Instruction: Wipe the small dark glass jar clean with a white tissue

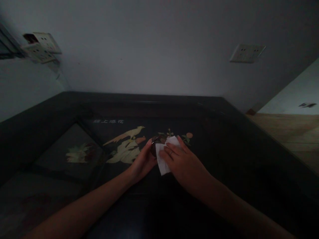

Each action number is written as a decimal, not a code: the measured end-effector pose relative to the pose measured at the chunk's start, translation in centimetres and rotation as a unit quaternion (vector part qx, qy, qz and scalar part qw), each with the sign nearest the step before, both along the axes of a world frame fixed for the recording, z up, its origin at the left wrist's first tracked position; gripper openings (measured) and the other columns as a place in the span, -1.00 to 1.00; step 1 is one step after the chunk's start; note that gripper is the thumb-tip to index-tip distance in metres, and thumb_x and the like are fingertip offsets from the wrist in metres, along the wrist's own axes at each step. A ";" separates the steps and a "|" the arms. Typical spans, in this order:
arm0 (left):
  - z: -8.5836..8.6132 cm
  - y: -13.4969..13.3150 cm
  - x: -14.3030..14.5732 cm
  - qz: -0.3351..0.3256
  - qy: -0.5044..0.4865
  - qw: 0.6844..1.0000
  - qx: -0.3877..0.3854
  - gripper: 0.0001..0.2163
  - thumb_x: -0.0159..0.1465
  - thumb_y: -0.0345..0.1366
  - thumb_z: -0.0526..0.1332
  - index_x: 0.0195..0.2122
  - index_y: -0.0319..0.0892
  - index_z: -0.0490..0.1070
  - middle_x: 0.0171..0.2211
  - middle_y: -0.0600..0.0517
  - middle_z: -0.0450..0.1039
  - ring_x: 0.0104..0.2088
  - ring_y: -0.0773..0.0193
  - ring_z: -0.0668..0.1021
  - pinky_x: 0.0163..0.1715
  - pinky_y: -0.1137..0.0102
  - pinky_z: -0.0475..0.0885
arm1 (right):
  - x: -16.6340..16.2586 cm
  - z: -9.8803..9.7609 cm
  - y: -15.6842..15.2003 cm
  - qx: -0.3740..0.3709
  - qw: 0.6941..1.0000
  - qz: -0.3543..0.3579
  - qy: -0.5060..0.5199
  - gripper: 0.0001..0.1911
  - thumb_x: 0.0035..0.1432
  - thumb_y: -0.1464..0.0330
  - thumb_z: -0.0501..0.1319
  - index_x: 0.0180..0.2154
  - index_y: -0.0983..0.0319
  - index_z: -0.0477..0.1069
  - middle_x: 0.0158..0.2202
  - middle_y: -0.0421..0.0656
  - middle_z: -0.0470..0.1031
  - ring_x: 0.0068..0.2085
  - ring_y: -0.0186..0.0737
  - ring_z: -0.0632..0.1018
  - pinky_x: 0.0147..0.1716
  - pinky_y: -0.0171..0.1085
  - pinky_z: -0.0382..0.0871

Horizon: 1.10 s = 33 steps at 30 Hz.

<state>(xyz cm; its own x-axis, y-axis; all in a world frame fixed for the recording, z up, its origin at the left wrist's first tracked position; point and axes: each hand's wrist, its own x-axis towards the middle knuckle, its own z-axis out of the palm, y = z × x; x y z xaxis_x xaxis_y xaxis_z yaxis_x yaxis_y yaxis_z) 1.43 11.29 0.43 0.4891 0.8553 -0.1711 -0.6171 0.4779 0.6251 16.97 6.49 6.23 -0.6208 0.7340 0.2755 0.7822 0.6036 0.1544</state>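
Observation:
My left hand [144,162] is curled around a small dark round object [156,145] that I cannot identify in the dim light. My right hand [179,160] lies over a white tissue [162,165] with its fingers pressed together, holding the tissue against that object. A ring shows on one finger of the right hand. Both hands meet above a dark lacquered table [239,159], over its inlaid picture of a pale bird [127,134] and flowers.
The table fills the room corner against a pale wall. Wall sockets [246,53] sit at upper right, and more sockets [41,46] at upper left. A smaller inlaid panel [79,153] lies to the left. Wooden floor [294,132] shows at right.

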 end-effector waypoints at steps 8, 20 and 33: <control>0.3 -0.3 0.4 0.007 0.031 0.999 0.018 -0.73 0.20 -0.21 0.26 -0.08 -0.17 0.45 -0.14 -0.03 0.53 -0.13 0.21 0.53 -0.13 0.39 0.38 | -1.0 -0.7 0.0 -0.018 1.000 0.006 -0.004 -0.77 0.24 0.52 0.09 -0.13 0.38 0.47 -0.23 -0.03 0.59 -0.13 -0.10 0.56 0.22 -0.01 0.19; 1.1 -0.4 0.4 -0.008 0.049 0.999 -0.007 -0.64 0.24 -0.24 0.23 0.06 -0.12 0.38 -0.08 -0.05 0.51 -0.07 0.14 0.52 -0.05 0.32 0.36 | -1.9 -1.8 -0.4 0.039 0.997 -0.067 0.023 -0.69 0.26 0.54 0.01 0.00 0.43 0.37 -0.15 0.09 0.58 -0.13 -0.07 0.56 0.00 -0.06 0.31; -0.3 -0.1 0.4 -0.011 0.042 0.999 0.013 -0.74 0.24 -0.22 0.23 -0.06 -0.14 0.45 -0.12 -0.02 0.51 -0.07 0.21 0.50 -0.07 0.37 0.36 | -0.9 -0.6 0.3 0.011 0.999 -0.029 0.015 -0.79 0.26 0.49 0.10 -0.15 0.33 0.48 0.04 0.06 0.49 0.01 -0.02 0.50 -0.05 -0.10 0.39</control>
<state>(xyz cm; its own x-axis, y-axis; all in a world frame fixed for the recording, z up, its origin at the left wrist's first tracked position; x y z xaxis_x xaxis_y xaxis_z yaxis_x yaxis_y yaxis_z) 1.81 11.18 0.16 0.4929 0.8492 -0.1893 -0.5519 0.4734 0.6865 16.06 6.77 5.66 -0.5684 0.7622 0.3099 0.8204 0.5535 0.1434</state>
